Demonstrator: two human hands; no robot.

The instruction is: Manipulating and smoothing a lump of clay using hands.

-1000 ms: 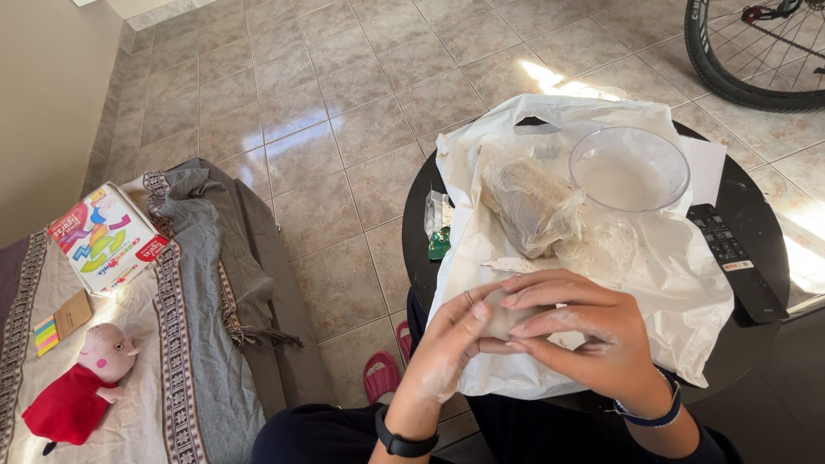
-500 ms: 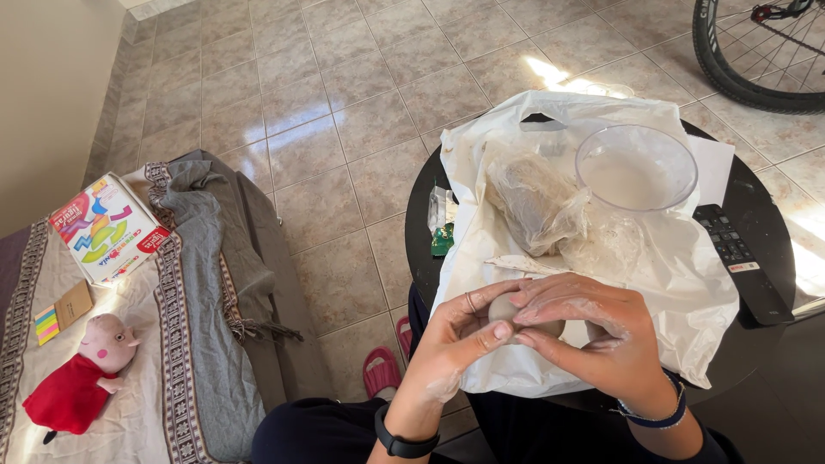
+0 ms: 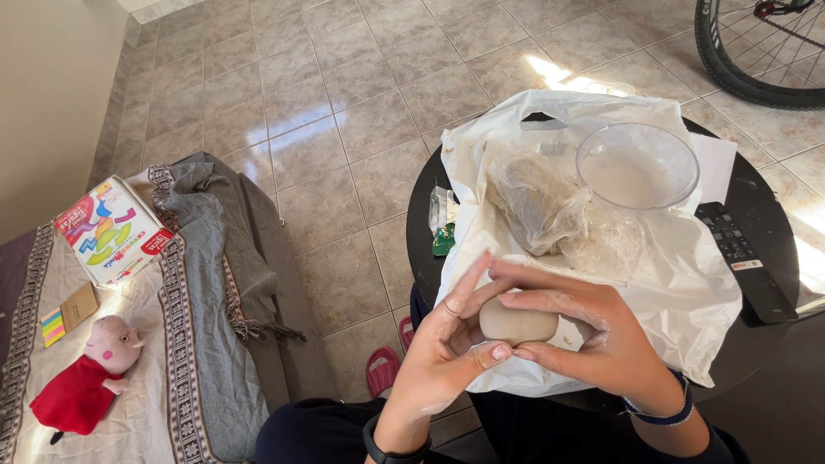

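Note:
Both of my hands cup a smooth, pale grey lump of clay (image 3: pixel 517 322) just above the near edge of a round black table (image 3: pixel 756 210). My left hand (image 3: pixel 443 352) supports it from the left with fingers raised. From the right, my right hand (image 3: pixel 593 331) wraps over it, thumb and fingers pressing its top and side. A white plastic sheet (image 3: pixel 687 283) covers the table under the hands. On it lie a clear plastic bag holding more grey clay (image 3: pixel 537 202) and a clear round bowl (image 3: pixel 637 166).
A black remote control (image 3: pixel 746 258) lies at the table's right side, and a small green packet (image 3: pixel 443 241) at its left edge. A couch on the left carries a grey blanket (image 3: pixel 215 283), a colourful box (image 3: pixel 110 230), a pink plush toy in red (image 3: pixel 86 382) and sticky notes (image 3: pixel 67 314). A bicycle wheel (image 3: pixel 756 60) stands top right.
My hands have shifted around the clay lump, which now shows more between them; the left fingers have lifted and spread. The view has tilted slightly.

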